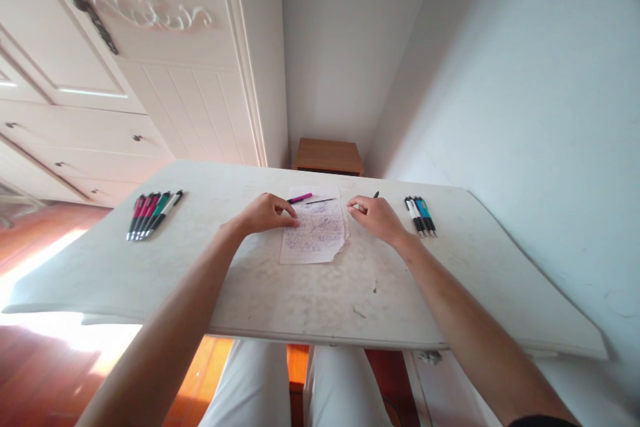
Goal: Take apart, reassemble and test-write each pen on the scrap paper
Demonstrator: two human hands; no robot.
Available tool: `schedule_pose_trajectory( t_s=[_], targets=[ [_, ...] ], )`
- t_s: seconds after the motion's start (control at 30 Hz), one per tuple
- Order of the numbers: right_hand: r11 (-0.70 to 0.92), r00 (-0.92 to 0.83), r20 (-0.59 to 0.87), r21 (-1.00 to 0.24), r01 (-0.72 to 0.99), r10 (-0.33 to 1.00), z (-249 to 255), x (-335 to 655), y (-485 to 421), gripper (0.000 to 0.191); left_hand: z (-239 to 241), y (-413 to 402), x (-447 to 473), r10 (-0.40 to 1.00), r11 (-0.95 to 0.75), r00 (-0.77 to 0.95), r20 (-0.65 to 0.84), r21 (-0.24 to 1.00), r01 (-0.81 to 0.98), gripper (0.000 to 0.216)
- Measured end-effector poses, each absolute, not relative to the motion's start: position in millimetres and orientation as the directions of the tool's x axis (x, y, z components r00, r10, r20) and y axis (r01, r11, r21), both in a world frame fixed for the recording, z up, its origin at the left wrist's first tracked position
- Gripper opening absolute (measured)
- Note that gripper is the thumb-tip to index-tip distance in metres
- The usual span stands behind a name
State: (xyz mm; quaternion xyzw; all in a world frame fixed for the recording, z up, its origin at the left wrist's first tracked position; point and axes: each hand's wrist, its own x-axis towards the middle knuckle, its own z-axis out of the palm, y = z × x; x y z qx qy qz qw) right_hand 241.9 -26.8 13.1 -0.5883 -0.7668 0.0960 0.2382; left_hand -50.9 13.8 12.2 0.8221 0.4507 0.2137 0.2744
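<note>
A sheet of paper [315,240] covered with dark scribbles lies on the white table, its right edge torn. My left hand [273,212] rests at the paper's left edge, thumb and forefinger curled together; whatever may be between them is too small to make out. Just beyond those fingers lies a magenta pen piece [301,198]. A thin dark stick, like a pen refill [321,201], is beside it on the paper. Right of the sheet, my right hand [375,215] is closed around a pen [376,195], whose dark end pokes out above the knuckles; the fingers hide most of it.
Several pens [155,215], magenta, green and white, lie in a row on the table's left. Another row of pens [421,217], white, blue and dark, lies on the right. A wooden box-like stand [329,155] is behind the table [280,300]; a wall [540,113] borders the right.
</note>
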Motion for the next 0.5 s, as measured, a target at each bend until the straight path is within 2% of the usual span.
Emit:
schedule_pose_trajectory(
  t_s=[0.3, 0.5],
  targets=[
    [0.435, -0.323, 0.308, -0.441, 0.785, 0.895, -1.2, 211.7, -31.6, 0.032, 5.9, 17.7, -50.1, 0.848, -0.466, 0.517, 0.115, 0.626, 0.625, 0.025],
    [0.428, -0.311, 0.324, -0.404, 0.808, 0.894, -4.3, 203.9, -31.9, 0.034, 4.8, 18.4, -48.9, 0.858, -0.500, 0.463, 0.224, 0.574, 0.649, 0.023]
  ],
)
